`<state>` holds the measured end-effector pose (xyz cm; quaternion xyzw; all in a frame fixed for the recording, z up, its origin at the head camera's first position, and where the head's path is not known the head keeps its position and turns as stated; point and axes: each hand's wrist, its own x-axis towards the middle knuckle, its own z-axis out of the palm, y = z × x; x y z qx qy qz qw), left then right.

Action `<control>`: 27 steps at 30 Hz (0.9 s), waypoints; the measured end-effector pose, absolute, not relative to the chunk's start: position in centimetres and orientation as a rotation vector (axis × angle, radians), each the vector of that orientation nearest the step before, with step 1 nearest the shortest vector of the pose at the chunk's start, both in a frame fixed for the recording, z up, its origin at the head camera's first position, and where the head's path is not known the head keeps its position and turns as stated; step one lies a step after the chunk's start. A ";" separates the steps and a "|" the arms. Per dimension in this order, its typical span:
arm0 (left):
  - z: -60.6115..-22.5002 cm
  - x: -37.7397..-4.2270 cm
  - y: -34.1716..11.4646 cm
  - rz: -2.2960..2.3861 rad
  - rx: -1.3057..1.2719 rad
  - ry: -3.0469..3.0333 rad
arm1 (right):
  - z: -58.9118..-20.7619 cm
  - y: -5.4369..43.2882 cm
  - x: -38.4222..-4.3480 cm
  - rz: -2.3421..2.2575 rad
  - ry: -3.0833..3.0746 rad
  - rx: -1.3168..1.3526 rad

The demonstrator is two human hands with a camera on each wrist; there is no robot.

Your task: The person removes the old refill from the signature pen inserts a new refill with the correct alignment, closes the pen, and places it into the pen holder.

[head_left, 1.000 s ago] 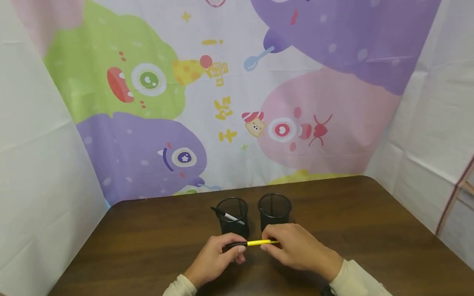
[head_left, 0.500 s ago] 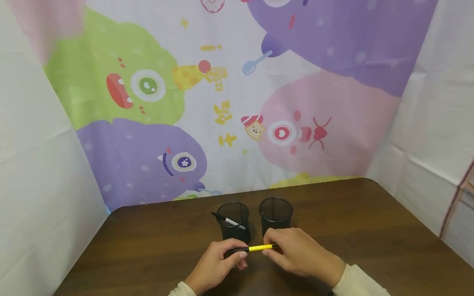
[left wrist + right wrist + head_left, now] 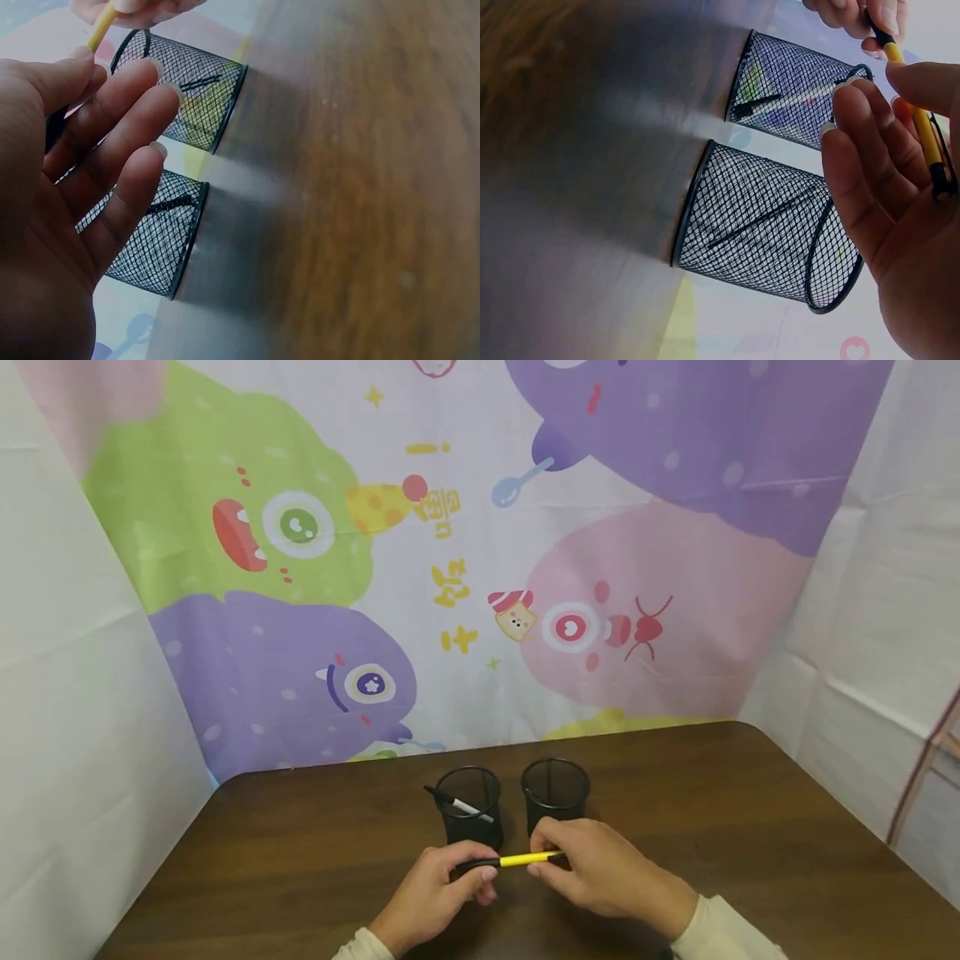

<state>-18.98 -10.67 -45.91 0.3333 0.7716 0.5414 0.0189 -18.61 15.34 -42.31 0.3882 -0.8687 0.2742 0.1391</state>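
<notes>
A yellow pen (image 3: 517,860) with black ends lies level between my two hands, in front of the mesh cups. My left hand (image 3: 433,889) pinches its black end between thumb and forefinger. Near the other end, where the right wrist view shows a black clip (image 3: 943,150), my right hand (image 3: 611,875) pinches the yellow barrel. In the left wrist view, the other fingers of my left hand (image 3: 90,161) extend loosely past the pen. Behind the left hand stands the left black mesh cup (image 3: 472,833), with a white-and-black pen (image 3: 463,806) leaning in it.
The right black mesh cup (image 3: 536,810) stands just behind my right hand, close beside the left one. Both are on a dark brown wooden table (image 3: 300,843). A cartoon-printed cloth (image 3: 480,693) hangs along the table's back edge, with white cloth (image 3: 67,693) at the sides.
Both hands keep their pinch on the yellow pen. A little more of the pen's yellow barrel and dark end shows at the right hand than one second ago. The view shifts slightly.
</notes>
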 end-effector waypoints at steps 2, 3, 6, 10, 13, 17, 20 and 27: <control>-45.9 -19.0 -10.6 1.681 1.057 2.397 | -42.3 15.4 -18.7 0.785 -2.508 1.125; -45.8 -19.0 -10.6 1.679 1.063 2.402 | -42.3 15.4 -18.7 0.782 -2.507 1.128; -45.7 -19.1 -10.7 1.666 1.065 2.419 | -42.1 15.3 -18.8 0.780 -2.503 1.143; -45.6 -19.0 -10.8 1.654 1.040 2.437 | -42.1 15.1 -18.9 0.760 -2.505 1.157; -45.8 -19.0 -10.9 1.657 1.028 2.439 | -42.2 15.1 -18.9 0.754 -2.519 1.156; -46.0 -19.0 -10.8 1.677 1.032 2.455 | -42.4 15.2 -18.9 0.812 -2.534 1.151; -46.1 -18.9 -10.7 1.698 1.043 2.471 | -42.5 15.3 -18.9 0.860 -2.522 1.156; -46.0 -18.8 -10.7 1.733 1.001 2.486 | -42.2 15.3 -18.8 0.872 -2.522 1.156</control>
